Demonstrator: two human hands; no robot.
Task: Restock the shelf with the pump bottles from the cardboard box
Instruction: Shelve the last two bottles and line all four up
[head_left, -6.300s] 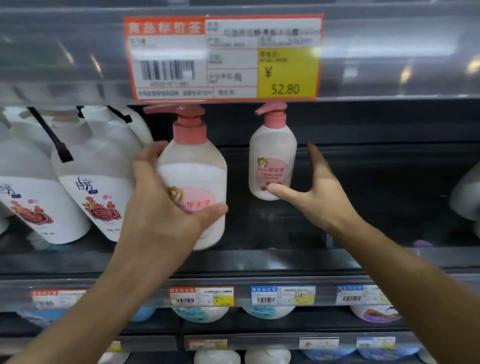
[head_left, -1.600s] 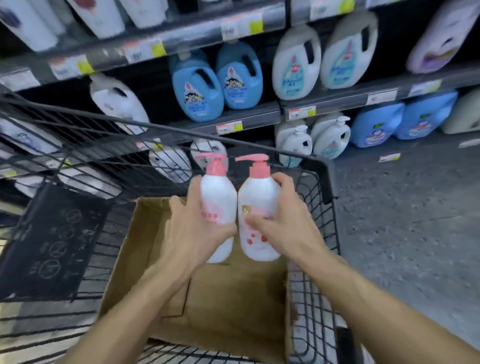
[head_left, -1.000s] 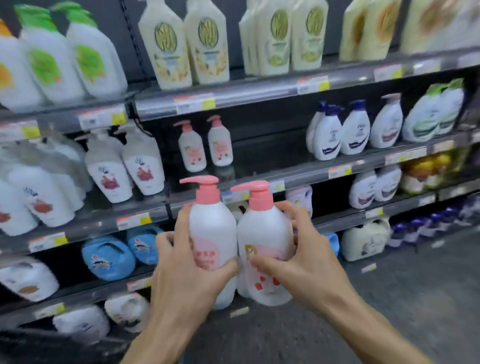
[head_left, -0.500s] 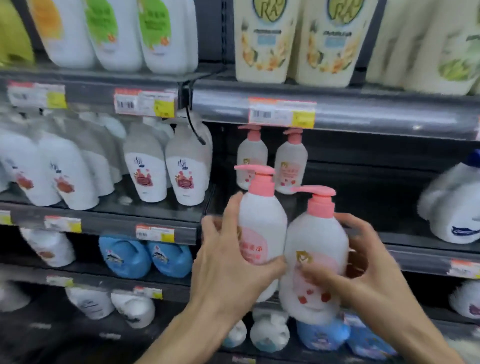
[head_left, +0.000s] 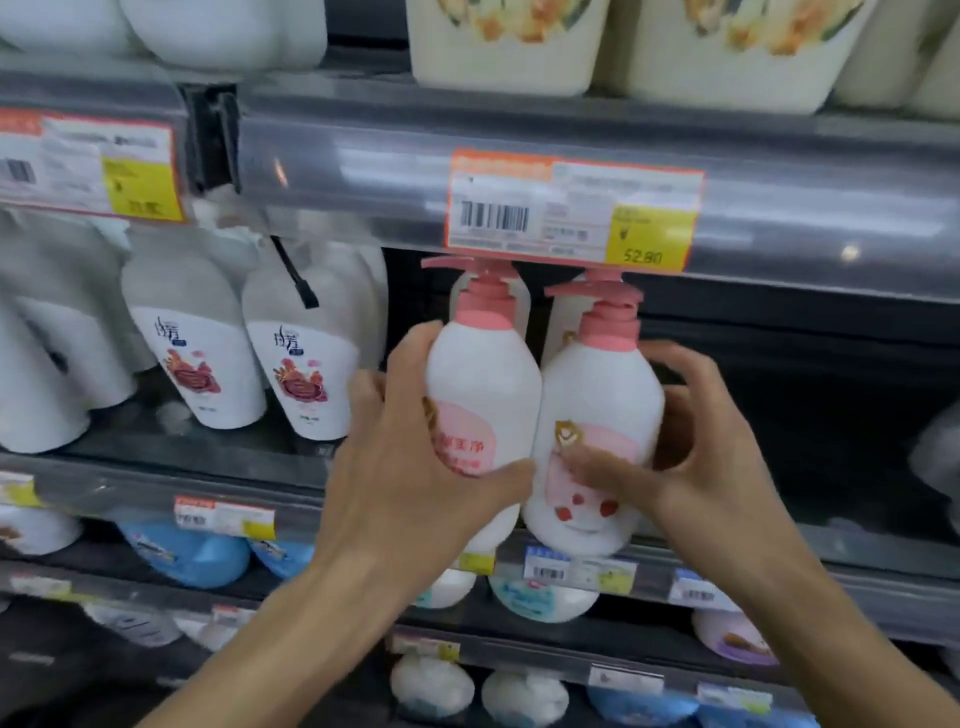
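Note:
I hold two white pump bottles with pink pumps side by side in front of the dark middle shelf (head_left: 810, 540). My left hand (head_left: 410, 483) grips the left pump bottle (head_left: 480, 384); my right hand (head_left: 691, 457) grips the right pump bottle (head_left: 597, 410). Both stand upright at the shelf's front edge, their pumps just under the price tag (head_left: 571, 213) marked 52.80. Behind them, two more pump bottles of the same kind are mostly hidden on the shelf. The cardboard box is out of view.
Large white bottles with red labels (head_left: 195, 353) fill the shelf to the left. The shelf space to the right of my hands is dark, with a blurred white bottle (head_left: 940, 457) at the far right. Cream bottles (head_left: 509, 47) stand above, blue and white ones (head_left: 192, 556) below.
I lifted both bottles out of the box in the cart, turned to the shelves and brought them up and close to the middle shelf under the 52.80 tag.

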